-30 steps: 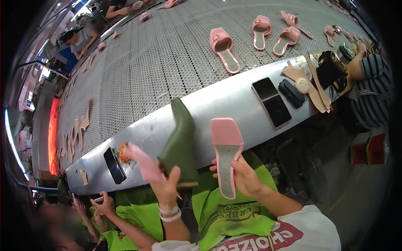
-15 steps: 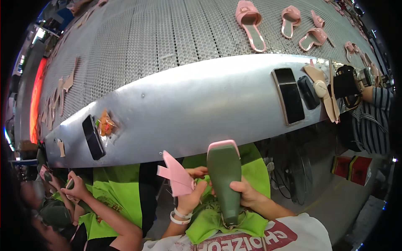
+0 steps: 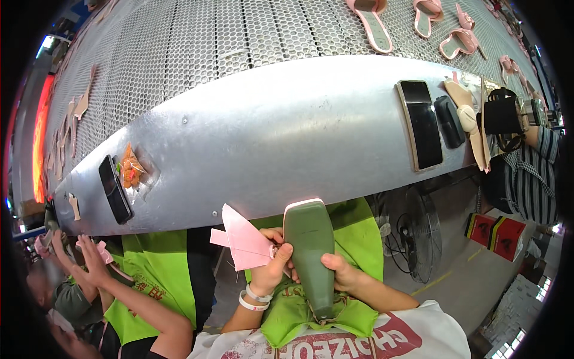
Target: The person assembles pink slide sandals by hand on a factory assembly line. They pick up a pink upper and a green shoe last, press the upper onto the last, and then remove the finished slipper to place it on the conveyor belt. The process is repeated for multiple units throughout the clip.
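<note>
A dark green shoe last [image 3: 311, 257] with a pale pink sole edge at its top stands upright over my lap. My right hand [image 3: 338, 273] grips its right side. My left hand [image 3: 270, 266], with a white wristband, touches the last's left side and pinches a folded pink upper piece [image 3: 242, 239] that sticks out to the left. Both hands are below the front edge of the silver metal ledge [image 3: 269, 137]. A green apron [image 3: 353, 227] lies under the last.
Two phones [image 3: 422, 122] and a tan insole [image 3: 463, 113] lie on the ledge at right, another phone [image 3: 113, 188] and a snack bag [image 3: 130, 170] at left. Pink sandals [image 3: 371, 21] ride the perforated belt. A co-worker's hands [image 3: 89, 257] work at left; a floor fan [image 3: 412, 239] stands at right.
The last came down from in front of the ledge to my lap and turned, so its green side faces up instead of the pink sole. My hands closed in together on it.
</note>
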`<state>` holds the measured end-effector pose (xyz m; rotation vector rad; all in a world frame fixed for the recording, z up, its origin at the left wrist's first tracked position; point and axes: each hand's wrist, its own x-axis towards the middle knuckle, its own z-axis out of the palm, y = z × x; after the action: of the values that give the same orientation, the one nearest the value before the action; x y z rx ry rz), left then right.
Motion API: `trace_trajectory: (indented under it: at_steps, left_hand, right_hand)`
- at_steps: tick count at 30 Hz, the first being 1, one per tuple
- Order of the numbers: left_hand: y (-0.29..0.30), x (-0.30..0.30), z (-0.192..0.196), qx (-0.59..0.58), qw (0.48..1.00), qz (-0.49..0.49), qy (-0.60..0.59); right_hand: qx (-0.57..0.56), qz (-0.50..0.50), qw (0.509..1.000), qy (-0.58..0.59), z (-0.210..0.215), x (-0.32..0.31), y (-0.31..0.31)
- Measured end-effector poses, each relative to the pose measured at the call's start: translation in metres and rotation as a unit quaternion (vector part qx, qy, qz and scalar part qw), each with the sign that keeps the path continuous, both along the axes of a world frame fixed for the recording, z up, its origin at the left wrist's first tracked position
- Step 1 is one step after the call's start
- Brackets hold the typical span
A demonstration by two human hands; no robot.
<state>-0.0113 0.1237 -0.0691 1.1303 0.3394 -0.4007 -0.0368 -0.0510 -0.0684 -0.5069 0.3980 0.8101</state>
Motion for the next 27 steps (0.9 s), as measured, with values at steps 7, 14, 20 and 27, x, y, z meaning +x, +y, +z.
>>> trace_trajectory:
  at_steps: [7, 14, 20, 27]
  left_hand:
    - [0.008, 0.001, 0.003, 0.062, 0.998, -0.007, -0.013]
    - [0.044, 0.044, 0.066, 0.463, 0.831, -0.230, -0.203]
    - [0.033, 0.049, 0.113, 0.470, 0.732, -0.334, -0.363]
    - [0.072, 0.034, 0.093, 0.320, 0.900, -0.206, -0.210]
  right_hand:
    - [-0.039, -0.019, 0.999, -0.021, 0.001, 0.004, 0.003]
    - [-0.582, -0.147, 0.638, -0.482, 0.052, 0.037, -0.012]
    - [-0.579, -0.016, 0.400, -0.710, 0.114, 0.064, -0.022]
    - [-0.503, -0.058, 0.689, -0.518, 0.091, 0.054, -0.040]
